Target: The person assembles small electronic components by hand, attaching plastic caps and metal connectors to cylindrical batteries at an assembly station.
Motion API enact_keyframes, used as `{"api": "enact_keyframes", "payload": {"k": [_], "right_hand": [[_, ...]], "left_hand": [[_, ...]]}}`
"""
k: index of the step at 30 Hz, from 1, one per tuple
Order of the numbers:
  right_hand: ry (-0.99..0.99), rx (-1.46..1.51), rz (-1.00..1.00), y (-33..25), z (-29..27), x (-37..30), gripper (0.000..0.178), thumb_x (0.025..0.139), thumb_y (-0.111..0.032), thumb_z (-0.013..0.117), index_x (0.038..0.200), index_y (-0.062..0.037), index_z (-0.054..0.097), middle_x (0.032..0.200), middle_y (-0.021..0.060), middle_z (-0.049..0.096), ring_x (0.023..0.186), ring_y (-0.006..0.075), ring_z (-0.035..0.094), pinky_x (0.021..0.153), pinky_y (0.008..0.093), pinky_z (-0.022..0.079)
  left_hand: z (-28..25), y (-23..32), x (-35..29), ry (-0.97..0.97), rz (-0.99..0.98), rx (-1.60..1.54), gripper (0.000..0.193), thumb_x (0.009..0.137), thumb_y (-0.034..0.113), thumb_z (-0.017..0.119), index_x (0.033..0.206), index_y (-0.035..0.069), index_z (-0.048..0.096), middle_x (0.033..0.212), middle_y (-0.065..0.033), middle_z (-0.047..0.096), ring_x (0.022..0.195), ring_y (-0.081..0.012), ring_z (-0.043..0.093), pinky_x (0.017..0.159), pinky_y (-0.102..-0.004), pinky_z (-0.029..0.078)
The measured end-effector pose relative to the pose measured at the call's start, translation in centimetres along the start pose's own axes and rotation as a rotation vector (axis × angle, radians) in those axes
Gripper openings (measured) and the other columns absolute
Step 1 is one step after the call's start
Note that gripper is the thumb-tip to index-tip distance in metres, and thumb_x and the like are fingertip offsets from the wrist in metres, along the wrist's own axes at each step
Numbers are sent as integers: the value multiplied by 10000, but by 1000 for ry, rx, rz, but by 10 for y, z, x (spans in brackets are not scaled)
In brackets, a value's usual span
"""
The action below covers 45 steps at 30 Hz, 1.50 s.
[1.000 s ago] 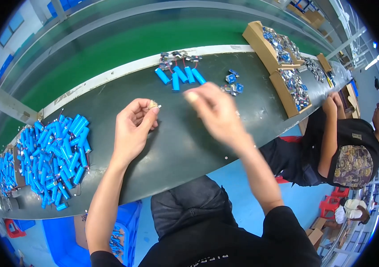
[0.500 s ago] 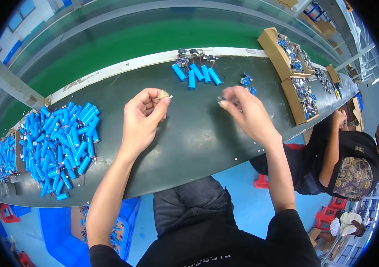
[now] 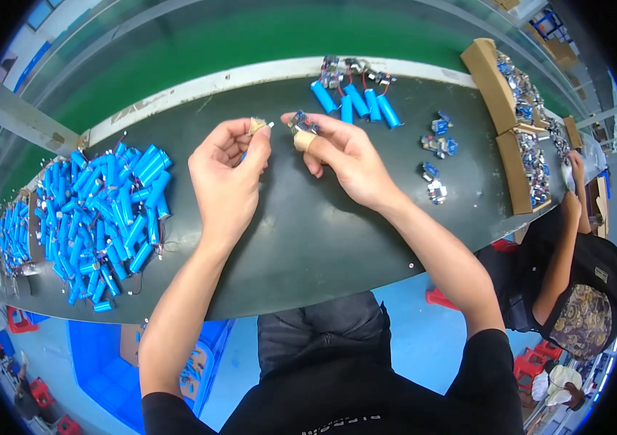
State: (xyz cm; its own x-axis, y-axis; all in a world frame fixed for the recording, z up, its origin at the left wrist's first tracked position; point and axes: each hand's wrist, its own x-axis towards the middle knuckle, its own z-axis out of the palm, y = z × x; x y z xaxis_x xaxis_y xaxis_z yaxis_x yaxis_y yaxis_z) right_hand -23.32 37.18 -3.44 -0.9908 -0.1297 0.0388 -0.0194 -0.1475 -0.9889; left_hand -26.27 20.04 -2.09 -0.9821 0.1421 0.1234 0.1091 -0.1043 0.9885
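My left hand [image 3: 230, 174] is closed, thumb and forefinger pinching a small white plug connector [image 3: 271, 125]. A bit of blue [image 3: 244, 155] shows between its fingers, probably a battery cell; most of it is hidden. Facing it a short way off, my right hand [image 3: 344, 154] grips a small circuit board [image 3: 303, 123] with metal and dark parts between thumb and fingers. Tan finger covers sit on a left fingertip and the right thumb. The plug and the board are apart. Beyond the hands lie several blue cylindrical battery cells [image 3: 354, 100] wired to boards [image 3: 331, 71].
A big heap of blue cells [image 3: 98, 217] covers the dark table's [image 3: 301, 246] left part. Loose boards [image 3: 439, 147] lie right of my right hand, before cardboard boxes [image 3: 515, 170] of boards. A co-worker [image 3: 569, 275] sits at the right. A blue bin [image 3: 105, 370] stands below left.
My right hand has come in toward my left hand, and the board in it now shows clearly. My view has shifted, so the table things sit farther right. The co-worker's arms have reached forward.
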Motion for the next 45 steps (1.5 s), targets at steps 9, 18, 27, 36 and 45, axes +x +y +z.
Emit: {"api": "enact_keyframes", "payload": {"k": [9,18,27,36,45], "right_hand": [[-6,-434,-213,4,4,0,331,994,-79,475,1304,11,552,821,14,462,660,77,470,578,225,389],[25,-512,-297,8,8,-2,321,984,-59,482,1286,11,563,800,28,468,662,94,477,583,246,396],[124,-682,-495,15,12,-1,301,938,-67,551,1222,29,587,773,74,487,671,168,487,605,298,413],[146,-824,-511,11,11,-4,298,911,-67,565,1190,31,594,783,110,513,670,241,529,610,340,436],[70,-787,-431,11,11,-3,212,920,-84,542,1096,17,604,770,125,500,660,265,513,600,370,416]], "left_hand": [[8,-6,-6,-21,163,75,142,856,3,692,961,-75,637,845,-45,666,766,-68,609,711,-200,502],[9,-4,-9,-29,173,88,131,858,-8,685,960,-76,641,850,-53,670,761,-76,613,714,-205,508],[6,-11,-8,-22,343,263,142,844,-20,687,963,-78,637,835,-51,666,746,-67,596,704,-202,499],[7,-16,-8,-32,319,272,132,864,1,666,970,-68,629,825,-72,664,724,-88,607,672,-220,503],[7,-15,-6,-4,721,668,147,811,-44,662,946,-24,608,771,-108,598,638,-215,615,570,-291,498]]}}
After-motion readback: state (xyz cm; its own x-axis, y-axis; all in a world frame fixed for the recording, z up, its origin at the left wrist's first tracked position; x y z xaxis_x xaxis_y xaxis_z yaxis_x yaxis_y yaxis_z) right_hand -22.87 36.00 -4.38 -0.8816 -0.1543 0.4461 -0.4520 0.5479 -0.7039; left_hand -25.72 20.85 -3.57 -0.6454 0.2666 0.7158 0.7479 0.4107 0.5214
